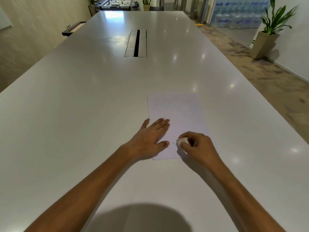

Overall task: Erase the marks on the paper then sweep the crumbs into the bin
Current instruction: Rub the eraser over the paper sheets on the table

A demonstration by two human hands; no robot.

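A white sheet of paper lies flat on the long white table. My left hand presses flat on the sheet's near left part, fingers spread. My right hand is closed around a small white eraser, whose tip touches the paper near its lower middle. A few tiny dark specks lie on the sheet between my two hands, and another speck sits just beyond my left fingertips. No bin is in view.
A metal cable hatch is set into the table's middle, far ahead. A dark chair arm stands at the far left edge. A potted plant stands on the floor to the right.
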